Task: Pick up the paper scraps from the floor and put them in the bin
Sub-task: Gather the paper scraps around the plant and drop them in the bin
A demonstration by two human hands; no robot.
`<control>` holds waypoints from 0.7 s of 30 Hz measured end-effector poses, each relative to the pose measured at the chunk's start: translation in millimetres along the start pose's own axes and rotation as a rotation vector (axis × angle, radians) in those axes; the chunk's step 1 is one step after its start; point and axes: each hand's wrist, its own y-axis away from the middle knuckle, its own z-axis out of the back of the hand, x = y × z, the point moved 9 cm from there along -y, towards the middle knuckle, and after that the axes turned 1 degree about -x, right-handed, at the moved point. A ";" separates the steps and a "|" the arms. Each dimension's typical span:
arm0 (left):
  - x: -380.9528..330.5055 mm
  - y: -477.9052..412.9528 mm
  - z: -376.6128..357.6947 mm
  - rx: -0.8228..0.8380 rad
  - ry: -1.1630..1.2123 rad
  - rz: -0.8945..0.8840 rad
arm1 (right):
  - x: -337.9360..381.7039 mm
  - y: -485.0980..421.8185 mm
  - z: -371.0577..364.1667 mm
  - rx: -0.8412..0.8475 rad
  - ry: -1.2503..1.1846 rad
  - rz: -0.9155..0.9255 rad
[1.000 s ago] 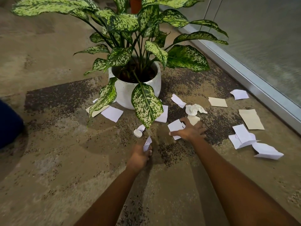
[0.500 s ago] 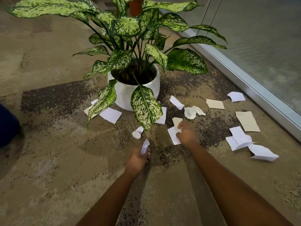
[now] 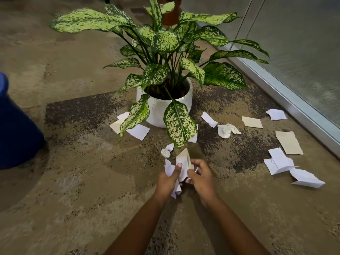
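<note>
On my screen, both hands were in front of the plant pot (image 3: pixel 158 113). The left hand (image 3: pixel 166 181) had its fingers and thumb curled round the held scraps (image 3: pixel 182 162), a bunch of white and tan bits. The right hand (image 3: pixel 201 178) had bent fingers too, and it pinched the other side of the same bunch.

A big spotted leaf (image 3: pixel 179 124) hung down over the front of the pot, just above the bunch, and it hid part of a white piece behind it. A small paper ball (image 3: pixel 167 151) lay on the floor (image 3: pixel 73 181) in front of the pot, just beside the bunch.

Right of the pot I saw a crumpled white wad (image 3: pixel 227 130), two tan pieces (image 3: pixel 288 142) and a pile of white pieces (image 3: pixel 279 161) near the glass wall (image 3: pixel 303 52). Left of the pot, a white piece (image 3: pixel 138 131) lay partly under another leaf. The blue bin (image 3: pixel 16 129) stood far to the left of the pot, well apart from the hands.
</note>
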 end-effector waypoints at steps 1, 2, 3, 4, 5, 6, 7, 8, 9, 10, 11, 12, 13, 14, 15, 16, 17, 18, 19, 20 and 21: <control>0.3 3.4 -0.5 0.019 0.053 0.009 | 6.1 8.0 -7.1 0.013 0.041 0.041; 0.3 6.8 -1.3 0.046 0.115 0.023 | 14.1 16.0 -14.2 0.026 0.095 0.095; -0.6 10.8 -0.5 0.073 0.175 0.037 | 22.2 23.1 -21.6 0.040 0.144 0.147; -2.8 14.1 1.4 0.097 0.238 0.047 | 29.4 29.1 -29.6 0.056 0.194 0.189; -5.5 17.3 3.3 0.121 0.311 0.051 | 35.8 34.4 -38.3 0.073 0.258 0.221; -8.9 20.0 5.4 0.142 0.384 0.052 | 41.3 39.0 -47.4 0.089 0.333 0.241; -12.6 22.1 8.6 0.149 0.458 0.056 | 45.9 42.8 -56.1 0.101 0.394 0.253; -15.2 23.2 13.3 0.138 0.516 0.061 | 50.0 45.7 -64.1 0.108 0.426 0.256; -17.1 24.0 19.5 0.120 0.549 0.066 | 53.7 48.5 -71.1 0.112 0.440 0.247; -19.0 25.3 26.2 0.106 0.570 0.070 | 57.6 51.6 -77.4 0.117 0.432 0.228; -21.8 28.9 32.2 0.112 0.586 0.075 | 61.2 54.8 -83.8 0.130 0.401 0.205; -25.1 33.9 37.2 0.132 0.597 0.080 | 64.7 58.9 -91.1 0.155 0.364 0.181; -27.8 39.2 43.4 0.148 0.604 0.089 | 68.7 64.1 -99.0 0.188 0.346 0.167; -28.6 42.5 50.3 0.154 0.605 0.096 | 73.2 69.9 -107.3 0.222 0.352 0.164; -29.5 46.3 57.9 0.147 0.610 0.099 | 77.4 75.7 -115.7 0.257 0.373 0.168; -31.1 48.9 65.7 0.136 0.621 0.092 | 81.4 81.6 -124.4 0.292 0.404 0.175; -33.5 51.3 72.9 0.129 0.636 0.082 | 84.9 87.2 -133.0 0.324 0.450 0.187; -35.7 52.3 80.0 0.123 0.657 0.080 | 88.3 92.6 -141.8 0.352 0.514 0.206; -39.6 54.4 87.3 0.123 0.677 0.073 | 91.6 98.1 -150.9 0.378 0.593 0.230; -43.9 57.1 94.2 0.128 0.707 0.066 | 94.5 103.8 -160.0 0.404 0.674 0.257; -48.2 60.5 101.5 0.138 0.739 0.059 | 97.5 109.2 -168.6 0.429 0.740 0.278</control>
